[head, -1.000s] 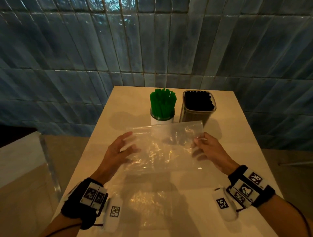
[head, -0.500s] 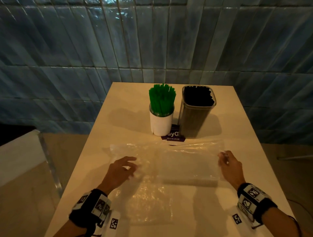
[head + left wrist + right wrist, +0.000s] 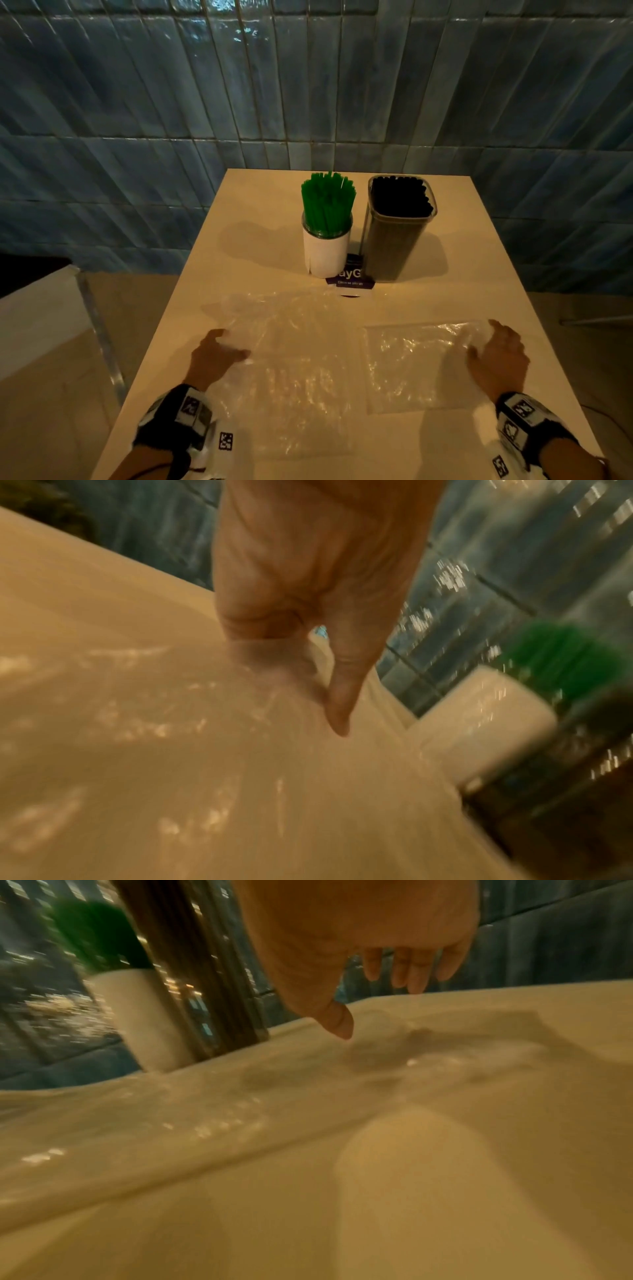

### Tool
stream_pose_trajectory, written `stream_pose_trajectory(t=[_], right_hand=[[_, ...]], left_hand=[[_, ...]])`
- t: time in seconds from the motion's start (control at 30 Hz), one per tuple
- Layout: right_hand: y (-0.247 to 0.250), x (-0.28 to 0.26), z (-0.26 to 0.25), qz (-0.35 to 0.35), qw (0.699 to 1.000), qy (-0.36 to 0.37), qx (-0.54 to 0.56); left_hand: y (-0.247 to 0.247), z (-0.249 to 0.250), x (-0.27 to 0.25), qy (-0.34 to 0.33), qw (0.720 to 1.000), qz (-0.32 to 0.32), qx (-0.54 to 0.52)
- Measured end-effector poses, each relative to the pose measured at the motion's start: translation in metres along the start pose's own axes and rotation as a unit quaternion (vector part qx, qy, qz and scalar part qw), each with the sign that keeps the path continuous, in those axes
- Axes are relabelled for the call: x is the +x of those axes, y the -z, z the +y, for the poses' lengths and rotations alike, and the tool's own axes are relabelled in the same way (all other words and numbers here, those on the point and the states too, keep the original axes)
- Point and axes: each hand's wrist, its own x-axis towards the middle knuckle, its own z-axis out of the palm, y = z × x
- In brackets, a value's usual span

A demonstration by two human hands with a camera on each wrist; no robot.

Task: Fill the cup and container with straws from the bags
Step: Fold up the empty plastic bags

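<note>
Cup (image 3: pixel 327 251): full of green straws (image 3: pixel 328 202), far end of tabletop (image 3: pixel 260 342).
Container (image 3: pixel 397 236): just right of cup, packed with black straws.
2 bags (image 3: pixel 291 356): empty, flat near the front, apparently set aside.
Left hand (image 3: pixel 214 356): fingers spread, pressing left bag.
Right hand (image 3: pixel 498 359): fingers apart, resting on right bag (image 3: pixel 414 366).

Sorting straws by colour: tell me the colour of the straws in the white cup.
Green straws, clearest in the head view.
</note>
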Motion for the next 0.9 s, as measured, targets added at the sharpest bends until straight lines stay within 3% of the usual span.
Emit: stream_pose_trajectory(t=[0.1,0.17,0.3,0.43,0.53,0.6,0.77,0.9], right_hand=[[0.01,-0.006,-0.044,0.004,0.992,0.114,0.053],[0.022,-0.014,-0.087,-0.017,0.971,0.214,0.103],[0.055,-0.042,-0.19,-0.138,0.893,0.371,0.217],[0.074,-0.062,-0.266,-0.217,0.83,0.447,0.254],[0.081,-0.061,-0.292,-0.237,0.807,0.444,0.309],[0.087,-0.053,-0.298,-0.234,0.81,0.403,0.355],[0.115,-0.027,-0.294,-0.198,0.831,0.296,0.426],[0.135,-0.02,-0.286,-0.179,0.838,0.299,0.419]], left_hand=[[0.027,0.026,-0.012,-0.093,0.995,-0.029,-0.013],[0.047,0.049,-0.024,-0.172,0.984,-0.043,0.011],[0.066,0.092,-0.051,-0.275,0.96,-0.049,0.036],[0.067,0.119,-0.073,-0.372,0.927,-0.04,0.043],[0.065,0.119,-0.078,-0.423,0.905,-0.036,0.032],[0.067,0.11,-0.076,-0.435,0.9,-0.017,0.02],[0.07,0.078,-0.065,-0.393,0.919,0.045,-0.005],[0.07,0.065,-0.064,-0.388,0.914,0.118,0.027]])
